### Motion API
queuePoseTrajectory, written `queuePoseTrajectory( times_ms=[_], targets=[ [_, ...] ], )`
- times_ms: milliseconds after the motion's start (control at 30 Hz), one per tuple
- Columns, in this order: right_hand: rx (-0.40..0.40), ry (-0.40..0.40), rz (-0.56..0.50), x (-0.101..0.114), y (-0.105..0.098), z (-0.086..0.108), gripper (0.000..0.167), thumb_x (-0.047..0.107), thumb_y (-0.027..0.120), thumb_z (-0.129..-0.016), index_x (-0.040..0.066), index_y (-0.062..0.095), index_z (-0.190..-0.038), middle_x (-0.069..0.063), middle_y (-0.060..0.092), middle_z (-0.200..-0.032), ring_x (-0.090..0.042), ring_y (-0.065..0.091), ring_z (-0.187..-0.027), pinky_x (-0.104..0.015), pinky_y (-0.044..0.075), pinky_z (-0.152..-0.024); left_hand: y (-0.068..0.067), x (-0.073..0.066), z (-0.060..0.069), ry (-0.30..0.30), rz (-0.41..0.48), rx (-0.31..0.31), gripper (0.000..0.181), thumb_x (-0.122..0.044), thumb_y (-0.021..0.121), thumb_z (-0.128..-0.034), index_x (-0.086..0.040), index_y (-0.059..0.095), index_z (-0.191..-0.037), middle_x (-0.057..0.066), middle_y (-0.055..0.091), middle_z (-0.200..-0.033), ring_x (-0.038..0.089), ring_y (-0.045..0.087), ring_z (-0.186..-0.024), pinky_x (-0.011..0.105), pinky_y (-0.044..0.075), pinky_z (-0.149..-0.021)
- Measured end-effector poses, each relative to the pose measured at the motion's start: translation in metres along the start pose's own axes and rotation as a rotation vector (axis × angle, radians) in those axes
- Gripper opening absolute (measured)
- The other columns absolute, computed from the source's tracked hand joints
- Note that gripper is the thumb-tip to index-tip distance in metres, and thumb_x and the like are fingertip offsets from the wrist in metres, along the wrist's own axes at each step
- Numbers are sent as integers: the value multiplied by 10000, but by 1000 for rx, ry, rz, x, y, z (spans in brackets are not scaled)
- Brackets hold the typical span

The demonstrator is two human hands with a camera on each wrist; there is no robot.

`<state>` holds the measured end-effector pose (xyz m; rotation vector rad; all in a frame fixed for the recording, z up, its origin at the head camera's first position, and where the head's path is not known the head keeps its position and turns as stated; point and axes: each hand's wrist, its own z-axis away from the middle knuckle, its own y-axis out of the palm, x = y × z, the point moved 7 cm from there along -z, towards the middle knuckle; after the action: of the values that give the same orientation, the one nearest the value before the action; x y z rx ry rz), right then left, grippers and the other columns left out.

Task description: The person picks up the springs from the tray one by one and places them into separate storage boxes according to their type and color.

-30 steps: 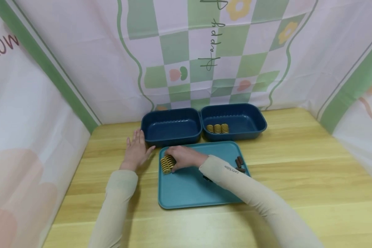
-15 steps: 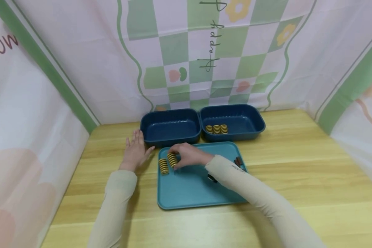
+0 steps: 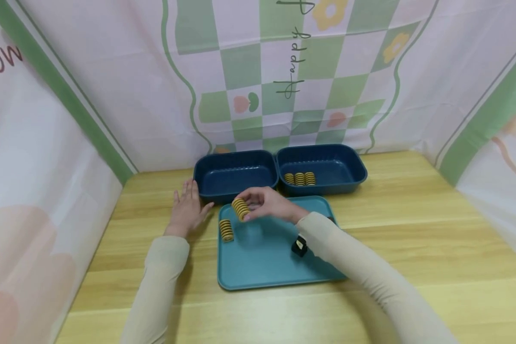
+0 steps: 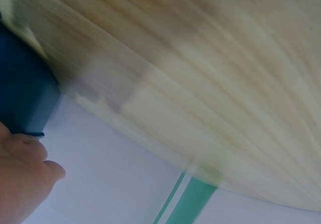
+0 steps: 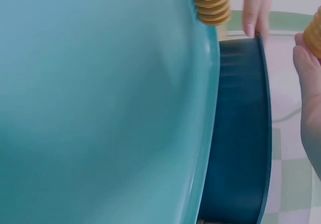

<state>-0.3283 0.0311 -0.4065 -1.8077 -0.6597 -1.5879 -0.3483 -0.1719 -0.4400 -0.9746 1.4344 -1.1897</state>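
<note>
My right hand [image 3: 268, 203] pinches a roll-shaped stack of golden, dark-striped cookies [image 3: 240, 209] between thumb and fingers, raised over the far left part of the teal tray [image 3: 266, 267]. A second such cookie stack [image 3: 226, 230] lies on the tray by its left edge; it shows at the top of the right wrist view too. My left hand [image 3: 186, 210] lies with fairly straight fingers at the left end of the left navy bin [image 3: 235, 196], its fingertips touching the rim. In the left wrist view, part of that hand [image 4: 25, 176] appears beside the bin.
The right navy bin [image 3: 344, 186] adjoins the left one and has several striped cookie stacks [image 3: 300, 179] in its near left corner. My right forearm crosses the tray's right side and covers the brown pieces there. A printed cloth [image 3: 241, 67] hangs behind the wooden table [image 3: 413, 215].
My right hand has taken one cookie stack from beside the other, lifted it off the tray and brought it slightly back toward the bins. The left hand has stayed in place.
</note>
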Motion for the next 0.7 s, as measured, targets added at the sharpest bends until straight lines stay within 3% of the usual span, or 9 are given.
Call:
queuePoseTrajectory(
  times_ms=[367,700],
  targets=[
    [-28,-49,-170,10,-11,7,622,122,771,-783,-84,488,-1298,-115,619,-1192,-219,600,-1071,-358,503,-875,1,0,0,-6,-4,6,830,-462,417,-981,102,50,-1467,262,56,-1538,361,3,-1423,565,40,-1113],
    [-55,-37,-152,10,-25,15,577,80,737,-805,-60,490,-1307,-108,615,-1194,-228,593,-1082,-359,514,-851,-4,-3,2,-3,-6,15,818,-459,404,-986,108,61,-1464,265,52,-1537,364,11,-1423,560,33,-1115]
  ],
)
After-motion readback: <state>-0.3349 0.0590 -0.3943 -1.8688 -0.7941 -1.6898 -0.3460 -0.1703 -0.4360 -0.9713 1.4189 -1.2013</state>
